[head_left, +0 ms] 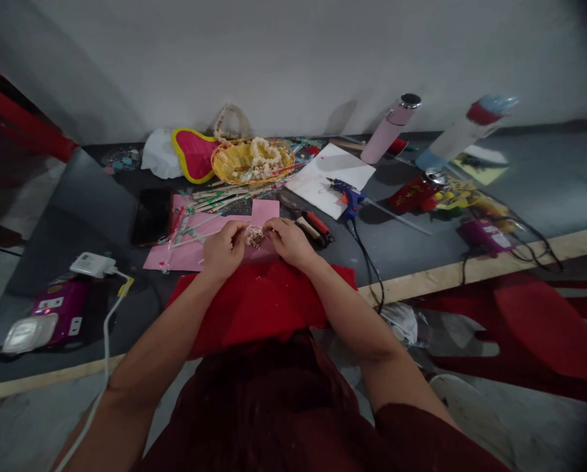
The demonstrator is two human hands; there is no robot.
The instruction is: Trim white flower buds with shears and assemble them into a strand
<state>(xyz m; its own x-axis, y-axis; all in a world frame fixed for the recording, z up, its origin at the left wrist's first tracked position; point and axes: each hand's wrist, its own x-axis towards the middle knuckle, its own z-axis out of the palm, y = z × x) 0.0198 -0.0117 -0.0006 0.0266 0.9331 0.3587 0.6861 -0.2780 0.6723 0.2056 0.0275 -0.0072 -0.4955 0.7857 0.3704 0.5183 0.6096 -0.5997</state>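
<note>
A small bundle of cream and brown bead-like bits (254, 236) sits between my two hands, above pink paper. My left hand (226, 248) pinches its left side, fingers closed. On the other side, my right hand (287, 240) is closed with thumb and fingers together at the bundle's edge. The bits are too small to make out exactly. Beneath my wrists lies a red cloth (259, 301) over the table edge. The pink paper (265, 210) shows just beyond my fingers, and pliers (309, 226) lie right of my right hand.
Behind my hands are thin sticks (225, 196) and a yellow basket (219, 164) with cream strands. A blue glue gun (351, 198) rests by a white board (333, 174). Further right stand a pink flask (389, 131) and a red can (416, 191). A phone (151, 216) lies left.
</note>
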